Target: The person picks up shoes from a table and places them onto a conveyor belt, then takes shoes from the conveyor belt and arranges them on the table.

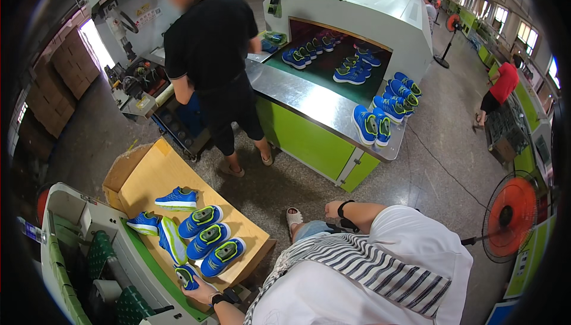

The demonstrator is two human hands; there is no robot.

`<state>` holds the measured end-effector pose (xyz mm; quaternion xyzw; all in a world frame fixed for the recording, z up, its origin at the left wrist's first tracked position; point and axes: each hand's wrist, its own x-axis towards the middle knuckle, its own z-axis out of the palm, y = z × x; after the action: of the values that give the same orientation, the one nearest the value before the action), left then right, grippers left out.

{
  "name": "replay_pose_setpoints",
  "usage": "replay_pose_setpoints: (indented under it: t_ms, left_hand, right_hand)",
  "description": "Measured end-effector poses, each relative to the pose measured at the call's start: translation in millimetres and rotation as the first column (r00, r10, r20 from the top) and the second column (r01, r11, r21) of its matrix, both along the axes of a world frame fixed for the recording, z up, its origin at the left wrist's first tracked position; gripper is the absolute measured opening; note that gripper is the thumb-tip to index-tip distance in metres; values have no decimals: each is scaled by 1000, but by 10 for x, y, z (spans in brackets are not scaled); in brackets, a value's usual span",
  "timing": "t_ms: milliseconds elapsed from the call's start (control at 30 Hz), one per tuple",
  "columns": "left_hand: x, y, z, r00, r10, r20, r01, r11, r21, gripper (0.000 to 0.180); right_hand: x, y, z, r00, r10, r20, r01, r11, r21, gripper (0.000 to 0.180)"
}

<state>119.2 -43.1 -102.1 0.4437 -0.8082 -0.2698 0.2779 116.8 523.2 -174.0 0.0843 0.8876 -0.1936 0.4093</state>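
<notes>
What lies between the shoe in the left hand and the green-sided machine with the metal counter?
In the head view, other blue shoes on the tan tabletop come first; then grey floor up to the machine.

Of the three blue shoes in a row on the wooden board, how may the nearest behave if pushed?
The nearest shoe probably feels stiff, perhaps heavy, because a dark insert seems to fill it. It seems unlikely to roll, standing on its sole.
</notes>
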Motion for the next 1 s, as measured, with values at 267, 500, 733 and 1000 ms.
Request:
replay_pose_setpoints:
  t_ms: [267,500,733,1000]
  left_hand:
    - [64,26,184,990,-68,-124,68,998,2,76]
    - [-54,27,185,997,-45,-64,48,998,39,68]
    - [88,6,149,1000,12,-4,-11,999,35,69]
    - [56,-16,143,1000,6,-2,-6,999,43,71]
  right_hand:
    - [68,48,-231,973,30,-227,-50,995,-82,32]
    - [4,425,-568,986,-72,-150,40,978,-205,34]
    - [-367,62,-155,998,26,53,-20,994,-106,35]
    - [-1296,-454,-25,956,224,-190,-246,964,-98,36]
